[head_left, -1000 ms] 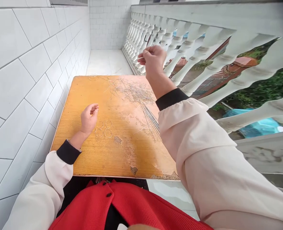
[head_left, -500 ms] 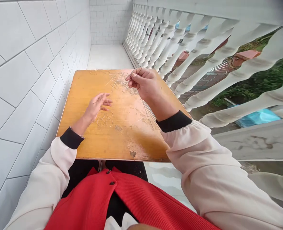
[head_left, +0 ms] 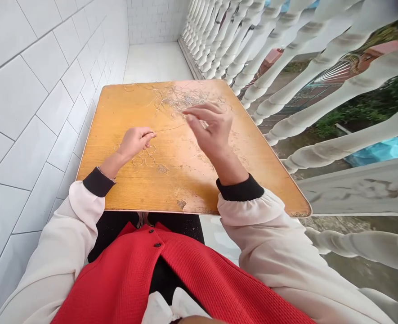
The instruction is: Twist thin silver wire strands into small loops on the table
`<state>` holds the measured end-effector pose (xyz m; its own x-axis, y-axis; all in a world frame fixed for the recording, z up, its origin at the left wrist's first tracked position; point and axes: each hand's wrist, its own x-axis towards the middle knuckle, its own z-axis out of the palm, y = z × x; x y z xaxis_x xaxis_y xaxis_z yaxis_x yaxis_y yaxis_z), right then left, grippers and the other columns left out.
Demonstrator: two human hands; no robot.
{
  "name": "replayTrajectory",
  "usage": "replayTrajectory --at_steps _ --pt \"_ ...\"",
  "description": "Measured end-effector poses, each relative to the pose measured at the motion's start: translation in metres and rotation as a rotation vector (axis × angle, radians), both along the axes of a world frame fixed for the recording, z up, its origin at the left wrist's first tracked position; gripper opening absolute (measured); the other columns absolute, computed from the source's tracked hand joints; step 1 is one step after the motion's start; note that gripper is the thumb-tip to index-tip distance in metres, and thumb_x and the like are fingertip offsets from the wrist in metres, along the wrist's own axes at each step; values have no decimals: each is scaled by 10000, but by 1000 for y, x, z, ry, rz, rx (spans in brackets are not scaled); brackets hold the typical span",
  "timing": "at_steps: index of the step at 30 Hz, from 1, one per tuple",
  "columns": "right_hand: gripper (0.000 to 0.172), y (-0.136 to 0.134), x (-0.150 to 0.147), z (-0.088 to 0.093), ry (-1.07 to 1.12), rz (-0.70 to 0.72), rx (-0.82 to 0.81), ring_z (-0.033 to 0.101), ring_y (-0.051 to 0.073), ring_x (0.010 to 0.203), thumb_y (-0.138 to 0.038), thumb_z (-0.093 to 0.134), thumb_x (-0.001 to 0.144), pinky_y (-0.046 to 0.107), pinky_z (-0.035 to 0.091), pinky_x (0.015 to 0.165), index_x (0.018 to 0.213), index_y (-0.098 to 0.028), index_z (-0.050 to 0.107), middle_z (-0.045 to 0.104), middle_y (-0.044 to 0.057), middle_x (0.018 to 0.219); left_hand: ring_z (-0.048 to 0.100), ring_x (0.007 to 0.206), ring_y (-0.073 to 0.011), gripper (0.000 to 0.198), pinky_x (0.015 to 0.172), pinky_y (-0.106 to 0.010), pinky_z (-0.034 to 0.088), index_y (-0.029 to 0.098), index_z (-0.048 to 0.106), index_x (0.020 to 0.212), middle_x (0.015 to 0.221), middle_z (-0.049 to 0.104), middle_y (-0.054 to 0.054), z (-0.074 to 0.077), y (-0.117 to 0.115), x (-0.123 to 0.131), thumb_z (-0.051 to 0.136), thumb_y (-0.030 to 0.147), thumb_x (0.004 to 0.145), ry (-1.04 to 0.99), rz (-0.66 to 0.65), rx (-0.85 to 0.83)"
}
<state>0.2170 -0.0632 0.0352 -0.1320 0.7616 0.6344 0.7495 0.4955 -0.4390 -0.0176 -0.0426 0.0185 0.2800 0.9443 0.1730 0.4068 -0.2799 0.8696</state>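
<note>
My left hand [head_left: 136,143] is closed in a pinch on one end of a thin, wire-like strand [head_left: 169,130] above the wooden table [head_left: 118,191]. The strand stretches rightward to my right hand [head_left: 210,128], whose thumb and forefinger come together around its other end, slightly blurred. Beneath and just in front of my left hand lie several thin rings [head_left: 149,160] of similar strand, some partly hidden by the hand. A tangled heap of loose strands [head_left: 185,96] is spread over the far part of the table, beyond my right hand.
A white tiled wall [head_left: 33,108] runs along the left side. To the right stands a white baluster railing [head_left: 273,108], close to the table's edge. The tabletop has worn, peeling patches [head_left: 181,204] near its front edge.
My left hand has gone from spread fingers to a pinch on the strand. My right hand has come nearer and lower, away from the heap, and the view has tilted down a little.
</note>
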Motion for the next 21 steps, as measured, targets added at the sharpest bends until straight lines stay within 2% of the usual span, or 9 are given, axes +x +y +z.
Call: replayTrajectory --at_steps 3,6,8,10,12,15,18,21 --pt "386 -9 -12 2 -264 128 -124 734 322 1031 -418 492 1060 519 546 968 1095 -295 856 821 93 1086 585 509 -98 266 556 -248 405 189 667 657 539 574 47 -1 -4 1 659 186 923 132 -99 100" --pt "334 -8 -24 -7 -325 219 -245 735 289 935 -339 545 1038 464 552 902 966 -281 867 825 72 936 552 542 -102 208 589 -260 385 181 712 693 527 575 49 -2 -8 4 688 153 897 149 -99 135" --pt "269 -6 -30 -16 -176 232 -337 728 257 844 -307 615 999 420 564 825 874 -259 848 811 60 859 535 533 -93 165 582 -254 381 168 716 708 520 571 52 -2 -10 6 728 106 860 63 -39 63" --pt "215 -5 -34 -23 107 218 -474 686 206 688 -315 697 949 362 560 684 783 -226 802 784 53 776 537 520 -74 128 554 -230 386 160 714 759 557 602 49 -1 -12 7 746 104 869 -108 28 -63" --pt "219 -4 -38 -26 431 222 -617 617 149 559 -336 772 898 302 526 560 728 -200 744 760 51 724 563 530 -57 98 526 -197 393 160 714 838 634 664 32 1 -14 6 740 181 930 -294 71 -174" --pt "239 -7 -42 -26 768 258 -730 588 100 509 -302 851 830 240 508 501 697 -183 692 750 50 707 610 567 -45 121 516 -159 412 156 711 895 711 722 12 4 -19 4 718 240 981 -449 81 -264" --pt "232 -10 -46 -26 861 275 -779 601 92 511 -253 879 812 224 518 507 703 -174 689 743 41 695 617 569 -38 138 519 -149 430 141 711 842 705 727 14 3 -23 5 692 132 979 -483 63 -289" --pt "203 -12 -47 -29 874 317 -810 600 91 514 -243 871 827 229 521 522 739 -171 702 738 31 697 627 570 -43 242 525 -155 440 137 693 771 702 728 3 -1 -23 7 651 141 1010 -506 53 -282"
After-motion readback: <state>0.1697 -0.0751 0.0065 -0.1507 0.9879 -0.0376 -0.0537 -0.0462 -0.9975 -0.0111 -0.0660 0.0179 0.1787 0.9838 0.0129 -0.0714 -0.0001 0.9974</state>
